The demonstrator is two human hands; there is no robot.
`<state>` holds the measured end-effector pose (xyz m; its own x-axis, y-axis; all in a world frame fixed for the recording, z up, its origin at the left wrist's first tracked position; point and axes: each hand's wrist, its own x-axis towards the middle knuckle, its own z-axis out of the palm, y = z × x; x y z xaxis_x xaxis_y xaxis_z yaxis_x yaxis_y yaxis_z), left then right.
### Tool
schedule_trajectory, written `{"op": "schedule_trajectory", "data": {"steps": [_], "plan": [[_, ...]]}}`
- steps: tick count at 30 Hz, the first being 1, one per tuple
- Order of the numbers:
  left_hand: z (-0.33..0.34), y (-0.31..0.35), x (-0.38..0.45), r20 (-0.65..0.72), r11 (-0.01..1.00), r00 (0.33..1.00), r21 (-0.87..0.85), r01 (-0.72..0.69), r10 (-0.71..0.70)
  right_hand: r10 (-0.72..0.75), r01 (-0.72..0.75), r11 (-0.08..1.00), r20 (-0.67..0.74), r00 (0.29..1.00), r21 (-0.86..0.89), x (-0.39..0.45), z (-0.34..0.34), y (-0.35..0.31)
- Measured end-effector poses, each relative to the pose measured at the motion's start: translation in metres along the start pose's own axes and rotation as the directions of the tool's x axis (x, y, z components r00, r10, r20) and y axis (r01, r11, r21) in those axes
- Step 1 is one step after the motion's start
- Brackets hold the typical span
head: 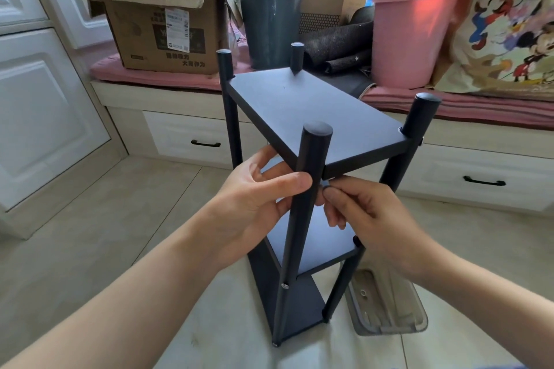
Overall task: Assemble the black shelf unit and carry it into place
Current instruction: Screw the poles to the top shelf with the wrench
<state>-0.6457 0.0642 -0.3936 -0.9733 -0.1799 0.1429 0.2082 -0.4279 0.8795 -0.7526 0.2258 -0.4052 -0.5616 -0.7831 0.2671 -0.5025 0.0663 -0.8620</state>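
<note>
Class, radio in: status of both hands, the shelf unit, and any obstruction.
Left hand grips near post. Right hand pinches small fastener under top board. Black shelf unit upright on floor. Clear tray beside its base.

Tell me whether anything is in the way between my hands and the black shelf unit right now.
Nothing visible is. The left hand already holds the near post of the black shelf unit, and the right hand pinches a small fastener against that post, just under the top shelf's corner.
</note>
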Motion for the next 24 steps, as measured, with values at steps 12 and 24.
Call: {"op": "schedule_trajectory", "data": {"steps": [12, 24], "plan": [[0.002, 0.002, -0.003, -0.04, 0.999, 0.999, 0.046, 0.02, -0.019, -0.024, 0.024, 0.998, -0.005, 1.0, -0.054, 0.006, 0.004, -0.018], [0.004, 0.003, -0.004, -0.05, 0.999, 0.998, 0.018, 0.028, -0.027, -0.035, 0.036, 0.998, 0.019, 0.999, -0.057, 0.007, -0.002, -0.008]]}}
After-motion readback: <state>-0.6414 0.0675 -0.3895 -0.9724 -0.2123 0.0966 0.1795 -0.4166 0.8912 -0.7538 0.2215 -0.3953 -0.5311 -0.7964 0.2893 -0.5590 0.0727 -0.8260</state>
